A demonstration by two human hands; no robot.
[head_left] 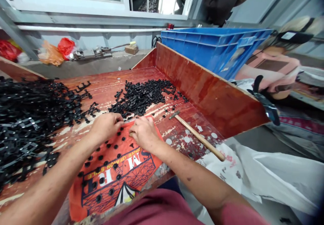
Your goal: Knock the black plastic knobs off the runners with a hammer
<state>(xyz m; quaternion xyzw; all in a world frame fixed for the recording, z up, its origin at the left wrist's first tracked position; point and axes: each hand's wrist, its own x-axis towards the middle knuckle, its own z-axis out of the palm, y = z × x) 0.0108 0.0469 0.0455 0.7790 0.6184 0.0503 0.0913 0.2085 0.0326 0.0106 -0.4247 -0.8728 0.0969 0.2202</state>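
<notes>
An orange printed cloth [118, 174] lies on the worn red bench, with several small black round parts set out across it. My left hand [107, 125] is at the cloth's upper edge, its fingers closed together; what they hold, if anything, is hidden. Just to its right, my right hand [144, 130] rests over the cloth's top edge with fingers curled in, and their tips do not show clearly. Beyond both hands is a heap of small black parts [141, 95]. A hammer [198, 135] with a wooden handle lies to the right.
A large pile of black linked pieces [27, 117] covers the left side. A red wooden board [207, 93] edges the bench on the right, with a blue crate [202, 48] behind it. Another person [275, 66] is at the far right. White sacks [253, 171] lie at lower right.
</notes>
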